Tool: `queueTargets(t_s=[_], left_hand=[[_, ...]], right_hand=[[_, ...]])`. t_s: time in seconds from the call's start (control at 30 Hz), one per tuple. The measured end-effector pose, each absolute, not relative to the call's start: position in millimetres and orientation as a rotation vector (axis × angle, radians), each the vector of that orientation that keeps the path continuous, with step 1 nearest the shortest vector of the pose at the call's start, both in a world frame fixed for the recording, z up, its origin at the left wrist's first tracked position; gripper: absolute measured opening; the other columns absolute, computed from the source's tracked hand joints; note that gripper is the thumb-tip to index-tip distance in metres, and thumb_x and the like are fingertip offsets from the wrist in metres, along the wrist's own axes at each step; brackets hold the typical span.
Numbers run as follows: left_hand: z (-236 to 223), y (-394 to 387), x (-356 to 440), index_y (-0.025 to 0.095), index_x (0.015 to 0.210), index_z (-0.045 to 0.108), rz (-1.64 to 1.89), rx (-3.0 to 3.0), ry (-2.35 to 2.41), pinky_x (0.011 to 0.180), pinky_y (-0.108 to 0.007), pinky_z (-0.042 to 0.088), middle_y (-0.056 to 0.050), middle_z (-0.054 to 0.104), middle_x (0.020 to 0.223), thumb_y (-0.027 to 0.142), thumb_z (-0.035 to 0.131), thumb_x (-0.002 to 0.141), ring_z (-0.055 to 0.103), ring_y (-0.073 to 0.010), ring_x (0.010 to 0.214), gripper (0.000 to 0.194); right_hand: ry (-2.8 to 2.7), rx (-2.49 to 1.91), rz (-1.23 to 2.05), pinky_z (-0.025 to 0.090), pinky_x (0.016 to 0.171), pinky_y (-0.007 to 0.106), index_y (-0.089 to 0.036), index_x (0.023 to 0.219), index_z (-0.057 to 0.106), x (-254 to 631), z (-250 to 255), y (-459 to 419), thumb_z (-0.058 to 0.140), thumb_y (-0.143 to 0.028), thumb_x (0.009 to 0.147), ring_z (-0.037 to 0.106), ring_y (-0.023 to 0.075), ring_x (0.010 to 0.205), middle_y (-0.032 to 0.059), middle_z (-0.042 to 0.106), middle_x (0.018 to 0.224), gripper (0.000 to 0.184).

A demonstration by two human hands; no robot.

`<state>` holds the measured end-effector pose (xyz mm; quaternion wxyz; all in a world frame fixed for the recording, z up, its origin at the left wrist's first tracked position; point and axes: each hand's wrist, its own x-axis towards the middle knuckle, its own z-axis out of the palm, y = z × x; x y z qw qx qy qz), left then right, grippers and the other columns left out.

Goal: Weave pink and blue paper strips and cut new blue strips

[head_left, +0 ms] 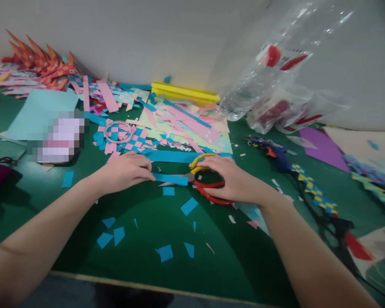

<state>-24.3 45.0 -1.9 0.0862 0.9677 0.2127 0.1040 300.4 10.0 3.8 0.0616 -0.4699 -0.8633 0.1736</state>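
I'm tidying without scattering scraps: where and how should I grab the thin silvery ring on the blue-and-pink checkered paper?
Probably best to pinch the thin silvery ring by its near rim, from above, one fingertip inside the opening and one outside. It lies flat and open-centred on the blue-and-pink checkered paper, so grip lightly and lift straight up.

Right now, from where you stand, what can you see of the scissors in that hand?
The scissors have metal-looking blades and two differently coloured loop handles: one yellow, on the far side, and one red, nearer the person. The right hand grips them, handles apart, with the blades pointing left. A blue strip, pinched by the left hand, hides part of the blades, so I can't tell whether they are cutting it.
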Motion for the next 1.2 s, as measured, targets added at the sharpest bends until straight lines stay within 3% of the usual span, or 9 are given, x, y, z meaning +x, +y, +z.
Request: queueTargets(t_s=[0.27,0.47,0.9,1.2], left_hand=[[-7.5,42.3,-20.1,0.024,0.1,0.07,0.349,2.864,0.774,0.064,-0.022,0.044,-0.002,0.067,0.096,0.026,0.044,0.096,0.063,-0.0124,0.079,0.027],[-9.5,40.5,-16.4,0.022,0.106,0.067,0.397,2.837,0.914,0.064,-0.022,0.044,-0.003,0.069,0.1,0.026,0.046,0.095,0.065,-0.0152,0.087,0.024],[-12.3,27.6,2.5,0.017,0.096,0.069,0.405,2.801,1.153,0.06,-0.025,0.045,-0.005,0.069,0.091,0.029,0.045,0.096,0.066,-0.0169,0.077,0.027],[-9.5,32.7,-0.7,0.019,0.093,0.07,0.57,2.508,0.98,0.068,-0.024,0.05,-0.003,0.069,0.089,0.028,0.049,0.094,0.064,-0.0138,0.076,0.022]], right_hand=[[-2.601,-1.425,0.484,0.035,0.103,0.057,-0.027,0.119,0.053,305.7,6.9,10.8,0.06,-0.05,0.079,0.047,0.0334,0.127,0.0103,0.057,0.13,0.047],[-2.576,-1.414,0.486,0.038,0.101,0.056,-0.027,0.116,0.057,303.8,10.1,9.2,0.06,-0.049,0.078,0.048,0.0343,0.126,0.0092,0.059,0.128,0.044],[-2.57,-1.437,0.498,0.044,0.096,0.051,-0.024,0.113,0.058,288.8,12.3,7.8,0.059,-0.049,0.081,0.055,0.0313,0.117,0.011,0.06,0.125,0.042],[-2.589,-1.418,0.493,0.043,0.098,0.052,-0.027,0.116,0.057,303.3,10.1,10.3,0.058,-0.05,0.082,0.053,0.0311,0.12,0.0094,0.058,0.128,0.041]])
